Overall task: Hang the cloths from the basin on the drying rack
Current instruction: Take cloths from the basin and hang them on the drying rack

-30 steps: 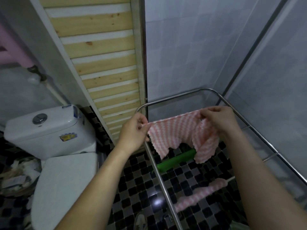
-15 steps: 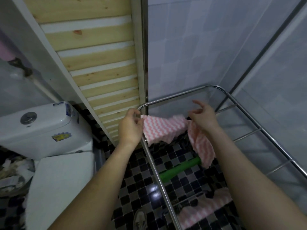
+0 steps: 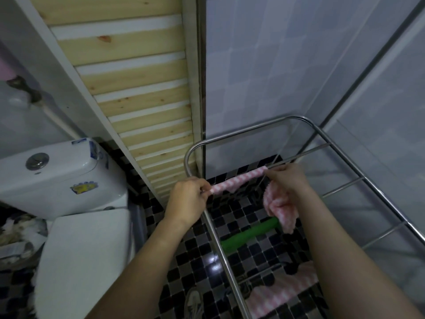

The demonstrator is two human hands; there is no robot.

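A pink and white striped cloth (image 3: 239, 181) lies stretched along a thin rod of the steel drying rack (image 3: 248, 131). My left hand (image 3: 187, 200) pinches its left end beside the rack's left rail. My right hand (image 3: 288, 178) grips its right end, and a bunched part of the cloth (image 3: 279, 209) hangs below that hand. A second pink striped cloth (image 3: 285, 290) hangs over a lower rod near the bottom right. The basin is out of view.
A white toilet with cistern (image 3: 57, 173) and closed lid (image 3: 85, 254) stands at the left. A slatted wooden panel (image 3: 138, 93) leans in the corner. A green tube (image 3: 249, 234) lies on the black checkered floor under the rack. Tiled walls close in behind and right.
The cloth, held up and spread between both hands a second ago, has come down onto the rack rod and now lies pulled out along it. My right hand moved right.
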